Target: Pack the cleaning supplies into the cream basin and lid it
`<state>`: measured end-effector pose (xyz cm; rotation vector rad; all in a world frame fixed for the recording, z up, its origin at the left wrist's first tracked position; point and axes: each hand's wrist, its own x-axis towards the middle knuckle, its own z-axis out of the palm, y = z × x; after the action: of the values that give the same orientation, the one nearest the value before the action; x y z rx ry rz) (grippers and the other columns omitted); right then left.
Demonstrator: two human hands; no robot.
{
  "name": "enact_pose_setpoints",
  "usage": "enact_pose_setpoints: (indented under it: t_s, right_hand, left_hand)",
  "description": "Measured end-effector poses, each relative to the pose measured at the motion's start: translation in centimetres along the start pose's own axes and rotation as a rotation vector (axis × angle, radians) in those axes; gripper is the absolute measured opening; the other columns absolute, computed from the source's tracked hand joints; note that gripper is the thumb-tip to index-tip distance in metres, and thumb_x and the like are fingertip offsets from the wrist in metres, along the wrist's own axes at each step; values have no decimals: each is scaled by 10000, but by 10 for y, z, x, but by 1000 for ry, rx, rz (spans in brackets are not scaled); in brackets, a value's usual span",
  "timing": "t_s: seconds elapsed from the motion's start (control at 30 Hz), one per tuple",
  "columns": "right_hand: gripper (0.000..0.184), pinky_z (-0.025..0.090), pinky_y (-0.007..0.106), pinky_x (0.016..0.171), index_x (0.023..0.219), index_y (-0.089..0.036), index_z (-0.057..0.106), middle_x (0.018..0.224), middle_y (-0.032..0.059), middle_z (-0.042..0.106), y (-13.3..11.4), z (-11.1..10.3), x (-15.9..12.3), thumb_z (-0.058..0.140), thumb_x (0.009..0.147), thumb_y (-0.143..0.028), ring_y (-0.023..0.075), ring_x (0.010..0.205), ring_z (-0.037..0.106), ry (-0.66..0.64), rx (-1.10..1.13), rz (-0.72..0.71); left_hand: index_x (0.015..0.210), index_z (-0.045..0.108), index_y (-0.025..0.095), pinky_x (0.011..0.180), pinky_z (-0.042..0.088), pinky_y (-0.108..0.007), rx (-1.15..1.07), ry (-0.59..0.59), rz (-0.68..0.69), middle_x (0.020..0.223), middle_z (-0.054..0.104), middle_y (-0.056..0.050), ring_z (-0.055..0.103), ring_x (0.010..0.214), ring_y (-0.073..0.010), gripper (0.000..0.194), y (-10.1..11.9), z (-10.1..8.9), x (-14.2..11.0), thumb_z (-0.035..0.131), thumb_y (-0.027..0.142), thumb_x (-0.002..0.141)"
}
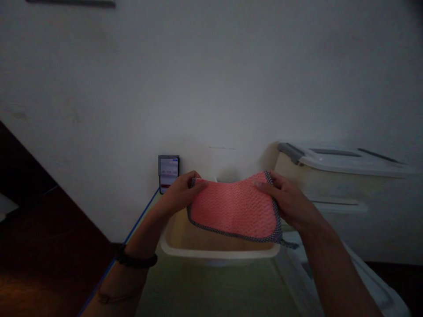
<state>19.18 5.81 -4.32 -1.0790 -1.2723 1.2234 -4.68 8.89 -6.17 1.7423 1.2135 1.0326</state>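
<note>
The left hand and right hand are both bare, fingers and thumbs uncovered. The left forearm carries two ornaments. Nearer the wrist is a bracelet, black, thick and rounded, with a bumpy outline; whether it is beaded or braided is too dim to tell. Further toward the elbow, apart from it, runs a cord, thin and dark reddish brown, with a small knot or bead at one side. The right forearm is plain and bare from the wrist to the picture's edge.
</note>
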Motion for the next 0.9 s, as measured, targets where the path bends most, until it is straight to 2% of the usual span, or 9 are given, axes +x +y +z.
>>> enact_pose_setpoints:
  t_s: [0.1, 0.2, 0.3, 0.43, 0.57, 0.67, 0.8, 0.9]
  right_hand:
    - [196, 498, 281, 593, 766, -184, 640, 721, 20, 662, 1, 6, 2, 748, 642, -290, 154, 632, 611, 49, 192, 93]
    - [160, 503, 291, 592, 744, -188, 643, 700, 17, 673, -3, 9, 0, 731, 638, -269, 163, 615, 621, 105, 280, 159]
    - [151, 504, 307, 594, 731, -187, 650, 679, 24, 681, -7, 9, -2, 722, 631, -274, 185, 619, 630, 121, 299, 189]
    - [164, 499, 305, 613, 709, -184, 654, 690, 26, 690, -6, 6, 0, 732, 616, -295, 185, 623, 627, 107, 309, 175]
    - [161, 486, 283, 623, 701, -184, 652, 711, 20, 691, -6, 2, 4, 732, 617, -295, 172, 646, 622, 108, 342, 156]
    - [188, 479, 280, 613, 721, -182, 645, 705, 17, 689, -9, 0, 4, 748, 597, -280, 172, 636, 618, 120, 351, 153]
    - [240, 487, 315, 630, 772, -187, 641, 709, 25, 688, -14, -2, -1, 748, 597, -314, 195, 654, 632, 142, 340, 124]
    - [246, 493, 332, 630, 794, -192, 639, 707, 33, 685, -17, -5, -4, 733, 620, -339, 212, 679, 638, 156, 314, 98]
  left_hand:
    - [640, 431, 192, 456, 262, -211, -178, 102, -60, 562, 389, 66, 359, 497, -90, 264, 12, -3, -6, 549, 398, 756]
    - [673, 442, 194, 488, 304, -209, -292, 92, -116, 608, 422, 60, 384, 530, -92, 252, 21, -7, -13, 556, 400, 764]
    - [697, 467, 199, 496, 316, -212, -275, 89, -150, 621, 439, 59, 401, 539, -98, 259, 26, -11, -15, 571, 428, 761]
    - [699, 491, 200, 498, 332, -223, -257, 120, -178, 605, 448, 56, 417, 533, -110, 279, 24, -18, -12, 590, 459, 728]
    - [720, 520, 191, 557, 397, -250, -313, 257, -206, 652, 514, 35, 483, 588, -138, 295, 16, -28, -8, 604, 472, 698]
    - [740, 527, 194, 573, 428, -266, -408, 308, -225, 664, 542, 27, 512, 599, -149, 308, 13, -31, -7, 617, 485, 698]
    - [770, 540, 204, 545, 432, -255, -512, 269, -199, 669, 555, 18, 511, 586, -141, 324, 14, -28, -9, 637, 503, 694]
    - [704, 514, 200, 465, 362, -222, -438, 139, -170, 591, 488, 41, 431, 508, -107, 371, 13, -30, -12, 668, 533, 651]
